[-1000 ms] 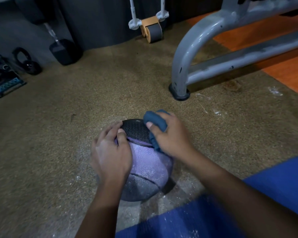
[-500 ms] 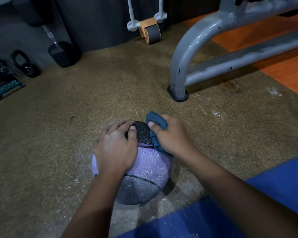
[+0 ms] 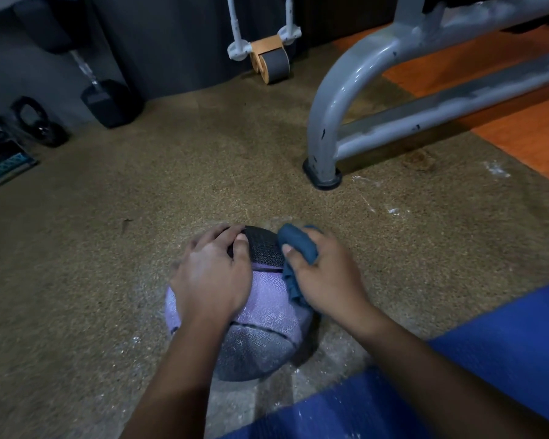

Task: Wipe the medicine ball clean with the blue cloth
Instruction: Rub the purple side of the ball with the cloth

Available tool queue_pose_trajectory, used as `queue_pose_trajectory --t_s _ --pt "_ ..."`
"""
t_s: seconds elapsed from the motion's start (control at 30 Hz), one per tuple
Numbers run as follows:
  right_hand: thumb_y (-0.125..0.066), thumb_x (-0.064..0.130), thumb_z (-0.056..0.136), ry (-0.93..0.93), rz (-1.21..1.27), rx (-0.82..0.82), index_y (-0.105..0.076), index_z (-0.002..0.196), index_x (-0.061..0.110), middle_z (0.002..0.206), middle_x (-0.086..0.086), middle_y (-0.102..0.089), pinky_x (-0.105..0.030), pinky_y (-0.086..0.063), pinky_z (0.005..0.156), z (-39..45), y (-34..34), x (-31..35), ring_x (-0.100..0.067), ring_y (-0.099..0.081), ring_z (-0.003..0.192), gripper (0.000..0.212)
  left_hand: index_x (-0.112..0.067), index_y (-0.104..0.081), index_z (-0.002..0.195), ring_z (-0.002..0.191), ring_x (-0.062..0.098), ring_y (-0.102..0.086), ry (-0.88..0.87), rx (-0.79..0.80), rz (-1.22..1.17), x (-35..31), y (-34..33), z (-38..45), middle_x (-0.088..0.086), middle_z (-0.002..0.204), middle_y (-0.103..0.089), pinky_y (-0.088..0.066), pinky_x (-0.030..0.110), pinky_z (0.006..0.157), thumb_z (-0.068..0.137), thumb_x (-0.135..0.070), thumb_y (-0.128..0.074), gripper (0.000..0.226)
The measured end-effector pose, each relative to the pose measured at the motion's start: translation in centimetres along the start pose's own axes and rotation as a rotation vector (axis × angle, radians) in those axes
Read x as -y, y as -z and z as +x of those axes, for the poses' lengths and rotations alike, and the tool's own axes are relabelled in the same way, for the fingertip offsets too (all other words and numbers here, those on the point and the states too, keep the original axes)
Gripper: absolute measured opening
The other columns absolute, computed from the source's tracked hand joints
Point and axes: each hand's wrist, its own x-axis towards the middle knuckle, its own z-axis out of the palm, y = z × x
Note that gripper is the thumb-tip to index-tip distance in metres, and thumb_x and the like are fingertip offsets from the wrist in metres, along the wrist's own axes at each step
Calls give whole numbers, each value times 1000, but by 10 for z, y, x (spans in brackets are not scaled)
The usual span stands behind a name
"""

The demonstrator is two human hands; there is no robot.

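The medicine ball sits on the speckled brown floor mat, low and centre in the head view, directly in front of the person. Its surface is textured, with a lilac band across the middle and dark grey panels at the far top and the near underside.

The left hand lies palm down over the ball's upper left side. Its fingers are spread and bent over the far top edge, bearing on the dark panel; it has hold of nothing else.

The right hand is closed round a bunched blue cloth, thumb on the near side of the wad, and holds it against the ball's upper right side. A loose tail of cloth hangs down along the ball beneath the palm.

White powdery specks are scattered on the mat around the ball's base. A blue mat occupies the lower right corner, touching or just beside the ball; the exact contact cannot be told.

Further back, well apart from the ball: a grey metal equipment frame with 1 foot on the mat, an ab roller against the dark wall, a dumbbell, and a kettlebell at far left. Orange flooring lies beyond the frame.
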Motion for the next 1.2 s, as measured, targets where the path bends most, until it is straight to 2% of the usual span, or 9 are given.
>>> queue_pose_trajectory --t_s 0.07,0.17,0.4,0.6,0.73,0.83,0.97,1.07,1.2 --pt "-50 51 84 151 -69 15 -62 122 33 120 5 -55 -38 -50 91 -14 -2 15 -21 -60 105 44 -42 -63 126 132 13 -46 1 -11 -43 5 -1 2 -20 139 -54 -38 46 107 86 -54 -25 57" --pt "-52 50 88 304 -118 37 -56 127 37 126 9 -49 -36 -50 86 -34 -6 27 -19 -61 103 41 -41 -65 122 130 12 -48 -9 -26 -144 17 -1 2 -21 134 -57 -37 47 108 82 -58 -22 61" --pt "-49 52 81 12 -47 -29 -65 113 31 112 2 -61 -41 -49 91 -5 -1 -6 -25 -61 105 42 -42 -63 124 131 15 -47 5 -40 -103 18 0 1 -22 137 -55 -35 48 109 83 -60 -20 62" --pt "-53 47 87 284 -94 60 -57 125 37 121 9 -50 -37 -51 87 -42 -6 30 -19 -61 101 40 -42 -64 121 128 12 -50 21 -40 -143 17 1 -1 -24 134 -57 -39 47 106 82 -58 -22 61" --pt "-51 50 86 114 -80 15 -62 120 33 118 5 -56 -39 -50 90 -20 -3 4 -22 -61 105 40 -43 -62 124 129 15 -49 38 -48 -118 18 7 -4 -25 136 -55 -40 46 105 84 -57 -23 58" --pt "-58 43 89 8 -56 -3 -65 107 29 107 3 -61 -39 -49 88 -2 -1 -9 -25 -60 105 24 -43 -61 127 132 17 -46 81 -36 -92 12 11 -4 -22 142 -51 -38 45 107 86 -54 -25 56" --pt "-56 48 88 177 -126 7 -60 121 35 119 5 -54 -37 -49 90 -20 -5 19 -22 -60 105 36 -42 -62 128 133 18 -46 89 -34 -78 9 13 -6 -19 143 -51 -37 45 107 91 -51 -30 49" --pt "-54 50 88 314 -131 61 -56 123 38 117 9 -49 -37 -50 86 -37 -12 36 -19 -61 99 37 -42 -64 124 131 15 -47 81 -36 -140 15 15 -9 -21 140 -54 -36 41 109 89 -49 -33 47" --pt "-50 52 85 154 -88 16 -61 120 32 116 4 -55 -40 -51 88 -16 -9 9 -24 -62 103 42 -42 -64 125 132 13 -46 91 -64 -144 22 16 -12 -21 140 -53 -33 34 108 99 -39 -44 32"
